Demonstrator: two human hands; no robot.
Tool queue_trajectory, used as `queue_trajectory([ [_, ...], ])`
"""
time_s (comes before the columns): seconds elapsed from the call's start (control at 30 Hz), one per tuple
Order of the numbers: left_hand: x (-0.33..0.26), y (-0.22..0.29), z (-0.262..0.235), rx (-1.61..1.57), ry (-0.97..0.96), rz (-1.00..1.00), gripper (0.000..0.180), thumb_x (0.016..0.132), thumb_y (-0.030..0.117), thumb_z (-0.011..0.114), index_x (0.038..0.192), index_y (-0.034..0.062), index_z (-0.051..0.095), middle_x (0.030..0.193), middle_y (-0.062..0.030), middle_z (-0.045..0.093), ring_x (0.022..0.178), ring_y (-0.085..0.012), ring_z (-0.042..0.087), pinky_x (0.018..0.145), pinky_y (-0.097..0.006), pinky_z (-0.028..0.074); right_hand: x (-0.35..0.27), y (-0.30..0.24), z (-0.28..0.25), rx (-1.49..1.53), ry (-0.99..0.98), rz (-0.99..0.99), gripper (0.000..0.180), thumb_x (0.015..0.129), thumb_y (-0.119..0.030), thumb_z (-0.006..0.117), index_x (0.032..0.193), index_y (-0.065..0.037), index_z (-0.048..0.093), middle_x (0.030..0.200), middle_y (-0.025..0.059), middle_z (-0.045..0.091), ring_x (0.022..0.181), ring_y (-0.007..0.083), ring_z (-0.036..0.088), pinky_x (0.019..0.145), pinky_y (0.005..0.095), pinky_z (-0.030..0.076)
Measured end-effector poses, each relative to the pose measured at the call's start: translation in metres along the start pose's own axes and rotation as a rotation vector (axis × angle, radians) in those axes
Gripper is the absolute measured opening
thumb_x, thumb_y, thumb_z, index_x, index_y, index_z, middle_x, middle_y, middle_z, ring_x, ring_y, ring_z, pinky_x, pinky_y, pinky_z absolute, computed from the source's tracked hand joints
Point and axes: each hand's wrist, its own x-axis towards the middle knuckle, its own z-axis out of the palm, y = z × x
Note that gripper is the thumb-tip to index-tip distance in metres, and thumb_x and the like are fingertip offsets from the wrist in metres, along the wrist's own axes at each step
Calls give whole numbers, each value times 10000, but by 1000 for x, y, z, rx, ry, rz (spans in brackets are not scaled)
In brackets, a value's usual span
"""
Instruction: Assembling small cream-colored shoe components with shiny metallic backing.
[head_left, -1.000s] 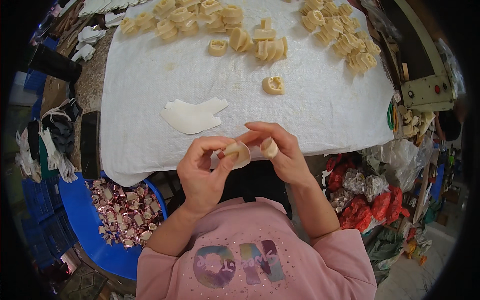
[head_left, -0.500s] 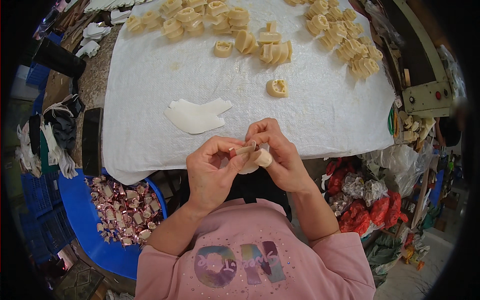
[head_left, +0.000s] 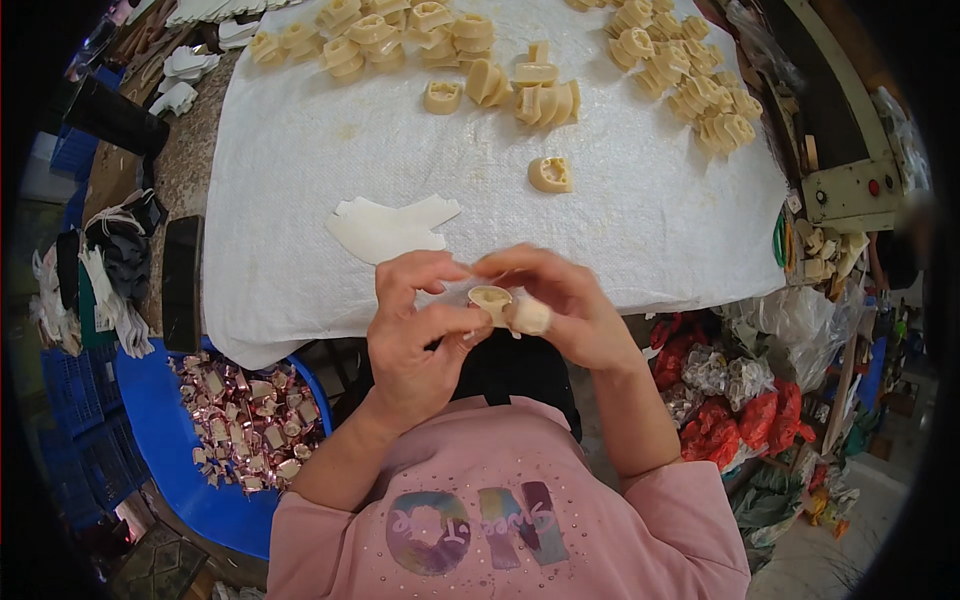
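Over the table's near edge, my left hand [head_left: 408,335] pinches a small cream plastic shoe heel [head_left: 489,297] between thumb and fingers, its hollow oval end facing up. My right hand [head_left: 575,310] is curled round the other side, its thumb in a beige wrap pressed by the heel and its fingers blurred by motion. Part of the heel is hidden behind my fingers. Just beyond my left hand lies a flat white cut-out piece [head_left: 385,229] with notched ends. One loose cream heel [head_left: 551,175] stands farther off.
A white woven sheet [head_left: 290,180] covers the table, with piles of cream heels [head_left: 375,35] at the back left and back right. A blue tub [head_left: 165,440] holds shiny pink-covered pieces [head_left: 250,420] at left. A dark phone-like slab [head_left: 183,285] lies by the left edge; red plastic bags [head_left: 715,430] sit at right.
The heel has been turned so its hollow end shows. My right fingers have spread and lifted off toward the far side, and my left fingers have shifted up.
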Motion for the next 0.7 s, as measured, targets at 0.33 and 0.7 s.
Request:
queue_trajectory([
  [0.33, -4, 6, -6, -612, -305, -586, 763, 889, 579, 443, 1320, -47, 378, 1211, -117, 464, 1001, -178, 494, 796, -290, 420, 0, -3, 5, -359, -31, -251, 492, 693, -27, 736, 1147, -37, 548, 982, 81, 636, 829, 208, 600, 707, 306, 493],
  [0.7, -15, 7, 7, -630, -185, -612, 589, 939, 387, 373, 1365, 9, 223, 1031, -94, 519, 808, -125, 540, 696, -245, 454, -12, 18, 26, -316, 58, -116, 361, 774, -158, 678, 1102, -58, 563, 1102, 96, 496, 883, 207, 529, 774, 320, 445],
])
